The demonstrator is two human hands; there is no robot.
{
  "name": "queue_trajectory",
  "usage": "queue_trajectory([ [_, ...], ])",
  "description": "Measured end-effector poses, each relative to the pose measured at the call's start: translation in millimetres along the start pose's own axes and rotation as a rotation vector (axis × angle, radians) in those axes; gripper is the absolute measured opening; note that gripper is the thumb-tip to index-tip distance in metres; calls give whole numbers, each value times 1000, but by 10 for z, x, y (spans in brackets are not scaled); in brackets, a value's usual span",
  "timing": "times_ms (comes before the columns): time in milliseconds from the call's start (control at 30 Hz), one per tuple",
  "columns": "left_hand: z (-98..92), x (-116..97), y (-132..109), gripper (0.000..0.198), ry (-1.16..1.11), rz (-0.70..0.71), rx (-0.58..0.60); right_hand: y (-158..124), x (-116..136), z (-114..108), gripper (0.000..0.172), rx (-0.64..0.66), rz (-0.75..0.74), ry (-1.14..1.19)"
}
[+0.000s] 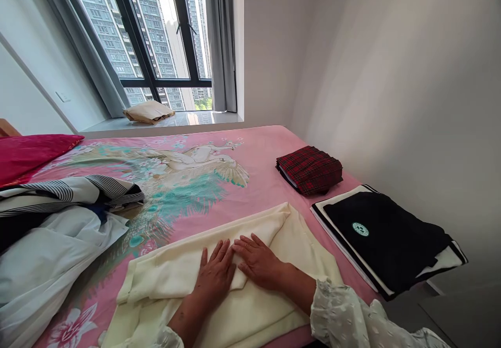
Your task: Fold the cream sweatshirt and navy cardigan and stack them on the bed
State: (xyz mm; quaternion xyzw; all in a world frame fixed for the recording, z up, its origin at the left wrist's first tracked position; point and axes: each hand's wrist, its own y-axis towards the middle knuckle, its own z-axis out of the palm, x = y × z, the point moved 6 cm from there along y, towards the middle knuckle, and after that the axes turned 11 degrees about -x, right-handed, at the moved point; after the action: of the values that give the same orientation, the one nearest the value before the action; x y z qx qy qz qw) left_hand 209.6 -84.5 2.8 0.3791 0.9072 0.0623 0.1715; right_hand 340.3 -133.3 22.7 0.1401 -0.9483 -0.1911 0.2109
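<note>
Left hand (215, 272) and right hand (260, 260): both laid flat, palms down, fingers extended, gripping nothing. Cream garment (238, 311): directly beneath both hands, partly folded, a cuffed section lying across it; judged liable to crease or skew if the palms drag the upper layer over the lower. White cloth (50, 259) and black-and-white striped fabric (66, 191): loose heap, left of the left hand, limiting room for spreading that way. Folded black garment (379, 233), round emblem: atop a stack right of the right hand, its outer corner apparently past the bed's edge; a sleeve's nudge might tip it. Red plaid fabric (311, 170): folded, beyond the right hand. Floral pink bedsheet (266, 147): under all these. Crimson cushion (35, 155): far beyond the left hand. Beige folded bundle (148, 111): farthest, on the windowsill (211, 119).
</note>
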Motion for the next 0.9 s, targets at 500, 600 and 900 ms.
queue_trajectory([
  [500, -749, 1172, -765, 48, 188, -430, -88, -301, -1185, -248, 57, 79, 566, -418],
  [600, -713, 1323, -866, 53, 161, -523, -22, -134, -772, -175, 57, 2, 414, -402],
  [900, -1070, 1917, -1366, 64, -504, -835, -315, -298, -342, 347, 55, 87, 260, -302],
])
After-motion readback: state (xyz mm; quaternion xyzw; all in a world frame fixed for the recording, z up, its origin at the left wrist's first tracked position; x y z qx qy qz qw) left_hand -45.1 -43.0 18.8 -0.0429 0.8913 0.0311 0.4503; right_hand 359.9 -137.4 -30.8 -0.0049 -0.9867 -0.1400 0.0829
